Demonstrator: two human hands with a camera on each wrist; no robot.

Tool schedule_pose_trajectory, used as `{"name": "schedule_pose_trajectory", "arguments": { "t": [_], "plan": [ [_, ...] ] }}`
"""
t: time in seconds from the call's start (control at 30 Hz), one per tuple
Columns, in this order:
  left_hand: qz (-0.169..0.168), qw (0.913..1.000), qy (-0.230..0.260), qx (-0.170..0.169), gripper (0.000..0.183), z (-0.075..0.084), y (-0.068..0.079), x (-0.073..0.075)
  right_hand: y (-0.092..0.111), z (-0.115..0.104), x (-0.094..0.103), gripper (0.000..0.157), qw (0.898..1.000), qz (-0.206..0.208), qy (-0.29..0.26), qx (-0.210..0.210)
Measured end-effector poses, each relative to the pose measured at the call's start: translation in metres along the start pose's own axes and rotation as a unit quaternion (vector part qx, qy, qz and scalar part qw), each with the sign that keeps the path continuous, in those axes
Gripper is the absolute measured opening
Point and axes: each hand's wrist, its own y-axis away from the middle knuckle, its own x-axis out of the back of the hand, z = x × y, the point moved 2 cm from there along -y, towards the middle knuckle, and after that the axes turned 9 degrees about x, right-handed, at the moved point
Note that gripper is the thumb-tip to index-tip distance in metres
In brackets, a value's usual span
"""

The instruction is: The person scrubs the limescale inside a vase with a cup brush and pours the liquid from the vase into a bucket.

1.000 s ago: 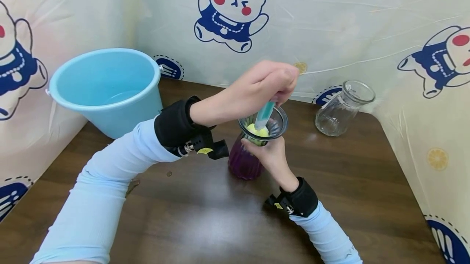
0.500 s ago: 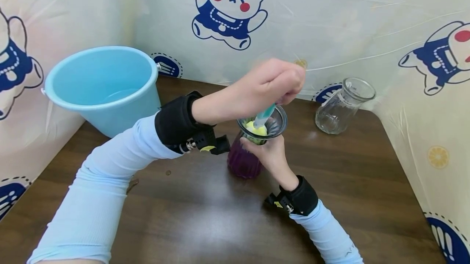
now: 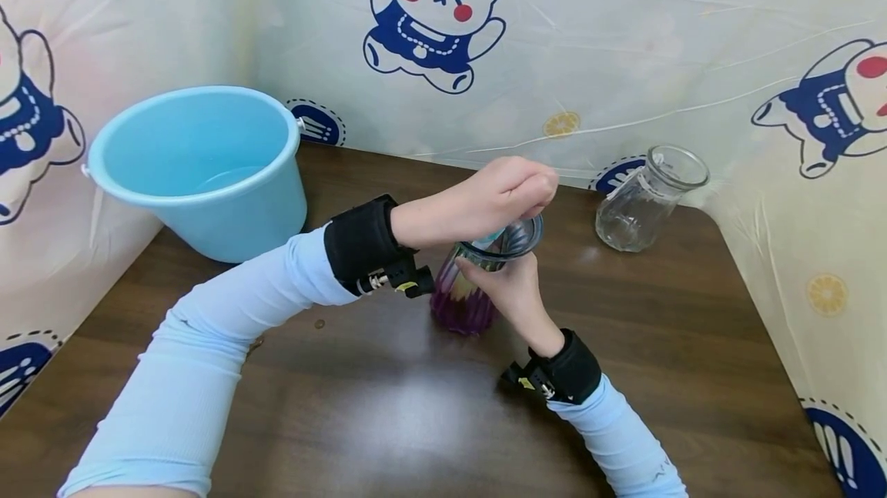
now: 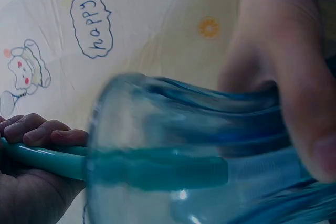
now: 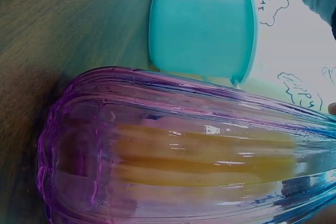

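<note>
Vase point(image 3: 463, 315) standing in from the back edge of the table point(image 3: 326, 413), a brush point(image 4: 42, 158) deep inside it.
Going left to right, I have a light blue bucket point(image 3: 239, 225) at the table's back left corner. Next, the left hand point(image 3: 495, 194) is over the vase's mouth, and on the left wrist view I can see its fingers wrapped round the brush's green handle. The vase, purple toward its base, is between the two back corners; through its side, the right wrist view gives me the brush's yellow head. The right hand point(image 3: 509, 286) grips the neck just under the rim, though some of its fingers are hidden from me. Farthest right, a clear glass jar point(image 3: 634, 209) stands near the back right corner.
</note>
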Motion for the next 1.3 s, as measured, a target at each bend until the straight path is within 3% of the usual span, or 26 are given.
{"name": "schedule_pose_trajectory", "arguments": {
  "t": [0.23, 0.47, 0.63, 0.8, 1.0, 1.17, 1.3],
  "plan": [
    [0.006, 0.9998, -0.001, 0.017, 0.035, -0.018, -0.002, -0.006, -0.001, -0.010, 0.002, 0.039, 1.000, -0.004, -0.004, -0.016],
    [-0.019, 0.9995, -0.022, 0.013, 0.032, -0.018, -0.001, -0.017, -0.004, -0.012, 0.000, 0.034, 1.000, -0.004, -0.002, -0.008],
    [-0.017, 0.9996, -0.018, 0.014, 0.033, -0.016, 0.001, -0.017, -0.005, -0.012, -0.001, 0.033, 1.000, -0.008, 0.007, -0.002],
    [0.000, 1.0000, 0.001, -0.001, 0.036, -0.005, 0.002, -0.008, -0.003, -0.013, 0.000, 0.037, 1.000, 0.000, 0.006, -0.015],
    [0.018, 0.9996, 0.003, -0.021, 0.037, 0.026, -0.004, 0.003, -0.001, -0.006, -0.001, 0.052, 1.000, 0.001, 0.007, 0.003],
    [0.017, 0.9995, -0.007, -0.025, 0.036, 0.041, -0.021, 0.005, 0.000, 0.016, -0.003, 0.055, 0.999, 0.001, 0.027, 0.020],
    [0.020, 0.9997, -0.014, -0.005, 0.036, 0.036, -0.039, 0.006, 0.002, 0.023, -0.004, 0.048, 0.998, 0.006, 0.059, 0.036]
  ]
}}
